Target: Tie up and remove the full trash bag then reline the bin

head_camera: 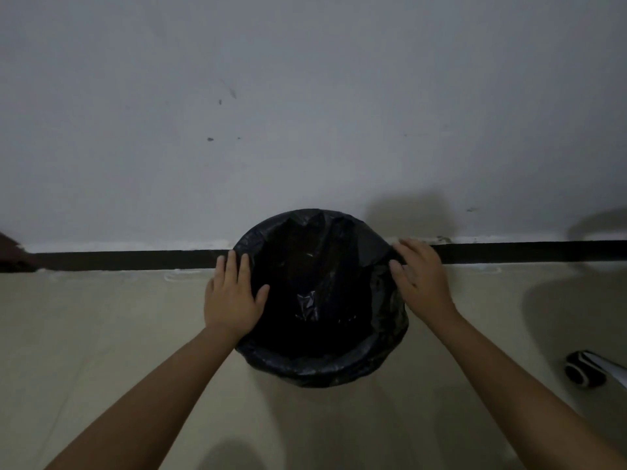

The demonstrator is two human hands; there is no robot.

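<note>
A dim room showed a pale grey wall point(305, 96), marked with a few small dark specks, meeting a beige floor point(101, 334) along a black baseboard point(135, 261). Against the baseboard stood a round bin point(390, 347) lined with a black bag point(322, 368), its edge folded over the rim. The bag looked nearly empty inside, so the full one seemed already gone and relining seemed almost finished. The left hand point(230, 300) lay flat on the left rim, fingers together, thumb spread. The right hand point(420, 276) pressed the right rim, fingers loosely spread; neither pinched plastic. A dark roll-like object point(583, 369), too blurred to identify, lay on the floor at right.
</note>
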